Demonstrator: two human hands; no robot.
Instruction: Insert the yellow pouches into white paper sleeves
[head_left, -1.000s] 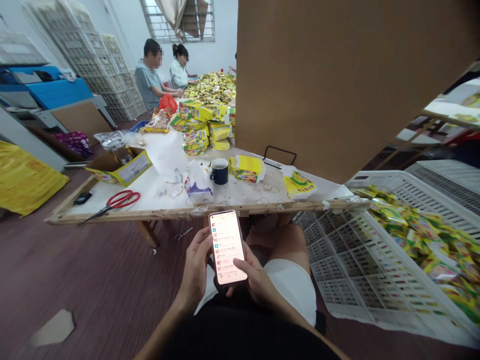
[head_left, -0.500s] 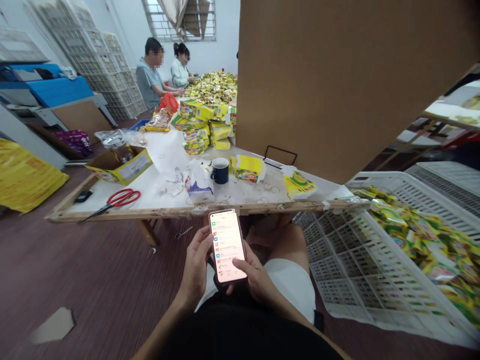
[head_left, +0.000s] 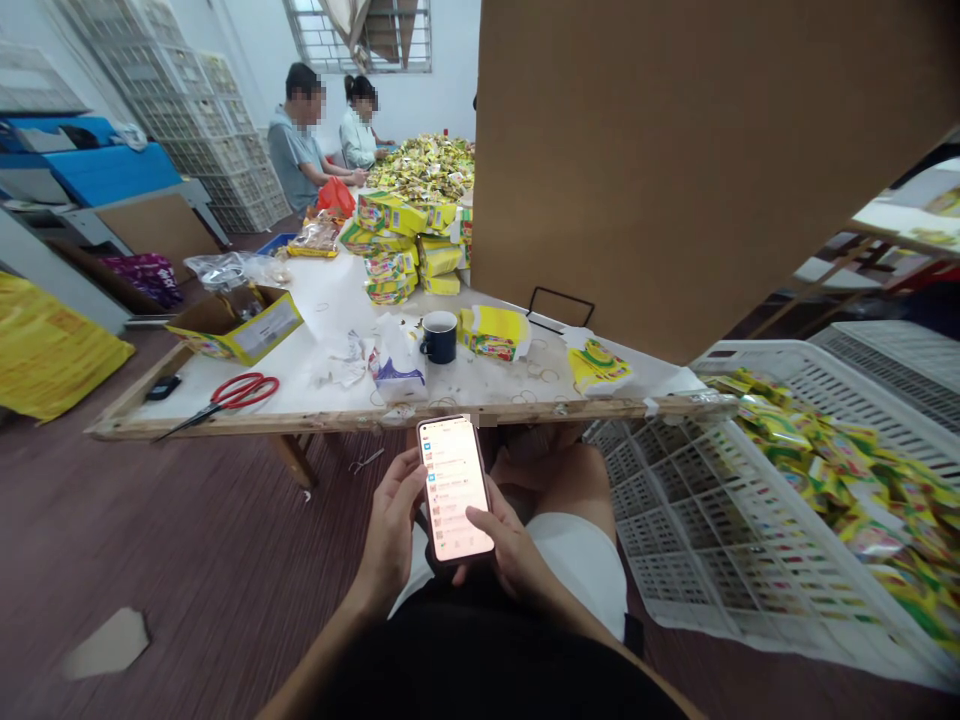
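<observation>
A smartphone (head_left: pixel 456 492) with a lit screen is held upright over my lap, below the table's front edge. The screen shows a list with small icons; its text is too small to read. My left hand (head_left: pixel 394 510) grips the phone along its left side. Around the lower right side wraps my right hand (head_left: pixel 514 545), its thumb lying over the screen. Beyond the phone, on the white table (head_left: pixel 330 390), stand a dark mug (head_left: pixel 439 340) and a tissue pack (head_left: pixel 400 375). Red-handled scissors (head_left: pixel 244 392) lie to the left.
A large cardboard sheet (head_left: pixel 645 170) blocks the view at right. Beside my right leg stands a white plastic crate (head_left: pixel 675 560) holding yellow packets (head_left: pixel 840 480). Yellow boxes (head_left: pixel 394 250) are stacked farther back. Two people sit by a packet heap (head_left: pixel 431 165). An open carton (head_left: pixel 247 325) sits left.
The list on the phone screen has scrolled upward. My hands keep the same hold, and the view has shifted slightly.
</observation>
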